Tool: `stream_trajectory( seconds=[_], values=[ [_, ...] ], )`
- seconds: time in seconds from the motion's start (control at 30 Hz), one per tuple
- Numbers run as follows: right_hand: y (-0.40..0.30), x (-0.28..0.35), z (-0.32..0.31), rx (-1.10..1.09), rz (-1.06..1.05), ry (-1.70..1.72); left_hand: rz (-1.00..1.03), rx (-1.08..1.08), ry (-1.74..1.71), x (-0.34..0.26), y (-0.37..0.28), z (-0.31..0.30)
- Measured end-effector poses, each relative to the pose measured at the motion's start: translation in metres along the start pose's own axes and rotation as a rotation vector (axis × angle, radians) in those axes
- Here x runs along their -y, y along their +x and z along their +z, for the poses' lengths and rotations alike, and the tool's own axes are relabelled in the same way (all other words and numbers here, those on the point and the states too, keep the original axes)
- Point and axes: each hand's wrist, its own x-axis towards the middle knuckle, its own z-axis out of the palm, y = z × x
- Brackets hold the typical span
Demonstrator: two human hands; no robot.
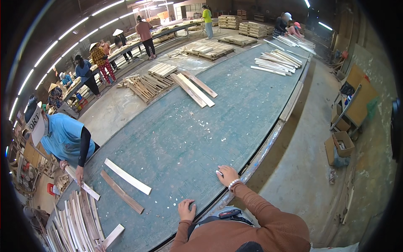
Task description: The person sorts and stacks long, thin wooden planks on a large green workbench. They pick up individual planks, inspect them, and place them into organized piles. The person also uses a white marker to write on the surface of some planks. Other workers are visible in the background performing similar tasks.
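My right hand (228, 175), with a beaded bracelet at its wrist, rests by the near edge of the green-topped work table (170, 141). Between its fingers is a small white stick (218, 172), perhaps chalk or a marker. To its left, my left hand (187, 209) lies on the table with bent fingers and thumb apart, holding nothing. Small white chips (174, 204) are scattered near it. A pale wooden slat (127, 176) and a brown wooden slat (122, 191) lie farther left, apart from both hands.
Across the table, a person in a blue shirt (67, 135) holds a slat (82, 182) above a pile of slats (74, 217). Another hand (100, 248) touches a slat at bottom left. More slats (193, 89) overhang the far edge; a stack (277, 61) lies at the far end.
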Motion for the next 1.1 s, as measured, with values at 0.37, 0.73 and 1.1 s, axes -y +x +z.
stream_trajectory(
  seconds=[0.37,0.73,1.1],
  values=[
    [0.025,0.022,0.0,0.077,0.207,0.097,-0.002,0.106,0.002,0.006,-0.004,-0.009],
    [0.007,0.008,0.039,0.059,0.32,0.148,-0.816,-0.709,0.154,0.066,0.068,-0.068],
    [0.06,0.043,0.05,0.631,0.647,0.921,-1.085,-0.513,0.032,0.087,0.121,-0.085]
  ],
)
